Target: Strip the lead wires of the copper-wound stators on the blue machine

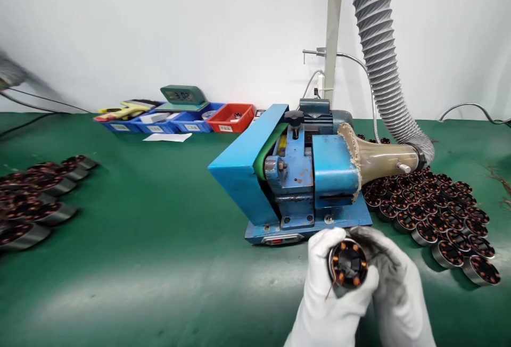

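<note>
Fingers of the white-gloved left hand (321,294) and the smudged, white-gloved right hand (401,286) grasp a round, black component with copper coils (348,264), between four and five o'clock from centre. A blue metal machine (295,168) stands at its eleven o'clock; silver-sided, copper-wound round components (437,223) cluster at two.

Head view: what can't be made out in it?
All in the head view:
Round black part with copper coils: outer wall largely hidden by the white-gloved left hand and right hand.
Round silver-walled parts at left: blurred, cut off by the left edge.
White labels on blue plastic bins and red plastic bin: too small to read.
</note>
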Action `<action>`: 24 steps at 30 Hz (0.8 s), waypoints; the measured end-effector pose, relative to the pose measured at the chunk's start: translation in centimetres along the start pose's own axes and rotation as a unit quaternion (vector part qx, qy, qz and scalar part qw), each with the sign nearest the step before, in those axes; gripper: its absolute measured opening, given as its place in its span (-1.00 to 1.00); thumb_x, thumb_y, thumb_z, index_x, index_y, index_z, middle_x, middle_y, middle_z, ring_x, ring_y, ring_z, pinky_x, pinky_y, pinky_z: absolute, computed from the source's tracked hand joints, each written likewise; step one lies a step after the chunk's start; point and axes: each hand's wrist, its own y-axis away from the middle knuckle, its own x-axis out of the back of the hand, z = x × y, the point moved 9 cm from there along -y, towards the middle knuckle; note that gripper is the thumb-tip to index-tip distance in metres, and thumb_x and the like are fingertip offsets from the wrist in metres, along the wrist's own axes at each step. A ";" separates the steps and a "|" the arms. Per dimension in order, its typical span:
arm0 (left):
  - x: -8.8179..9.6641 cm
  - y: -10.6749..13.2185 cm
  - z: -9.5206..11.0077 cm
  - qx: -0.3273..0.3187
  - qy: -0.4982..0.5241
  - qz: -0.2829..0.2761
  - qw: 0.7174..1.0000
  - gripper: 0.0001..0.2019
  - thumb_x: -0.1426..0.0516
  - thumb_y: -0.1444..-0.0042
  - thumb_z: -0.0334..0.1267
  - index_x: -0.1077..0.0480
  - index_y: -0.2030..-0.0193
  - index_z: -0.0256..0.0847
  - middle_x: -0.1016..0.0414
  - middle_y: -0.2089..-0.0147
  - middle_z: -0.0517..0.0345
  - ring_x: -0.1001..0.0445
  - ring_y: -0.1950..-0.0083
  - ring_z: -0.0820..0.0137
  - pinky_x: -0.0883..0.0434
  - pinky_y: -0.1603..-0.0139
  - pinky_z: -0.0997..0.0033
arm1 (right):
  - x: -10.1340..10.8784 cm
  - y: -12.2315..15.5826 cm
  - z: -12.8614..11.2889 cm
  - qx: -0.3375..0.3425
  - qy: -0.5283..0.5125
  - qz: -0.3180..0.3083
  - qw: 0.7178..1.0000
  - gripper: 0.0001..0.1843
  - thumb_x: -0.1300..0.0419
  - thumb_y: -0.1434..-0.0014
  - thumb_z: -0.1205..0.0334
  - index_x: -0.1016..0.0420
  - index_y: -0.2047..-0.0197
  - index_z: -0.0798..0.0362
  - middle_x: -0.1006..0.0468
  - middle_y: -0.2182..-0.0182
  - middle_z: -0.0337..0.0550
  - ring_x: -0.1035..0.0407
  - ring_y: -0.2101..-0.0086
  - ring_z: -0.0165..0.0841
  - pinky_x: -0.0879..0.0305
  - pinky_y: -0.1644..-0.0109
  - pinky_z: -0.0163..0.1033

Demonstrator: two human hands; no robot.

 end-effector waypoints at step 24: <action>-3.6 -3.4 -6.1 0.226 0.235 0.085 0.941 -0.63 -0.27 0.09 -0.22 -0.25 0.15 -0.07 -0.46 0.25 0.17 -0.53 0.32 0.37 -0.52 0.31 0.37 | -1.6 -4.2 1.7 -0.054 0.242 0.060 0.967 -0.62 -0.39 0.15 0.04 -0.58 0.26 0.07 -0.67 0.31 -0.05 -0.53 0.26 -0.13 -0.44 0.13 -0.07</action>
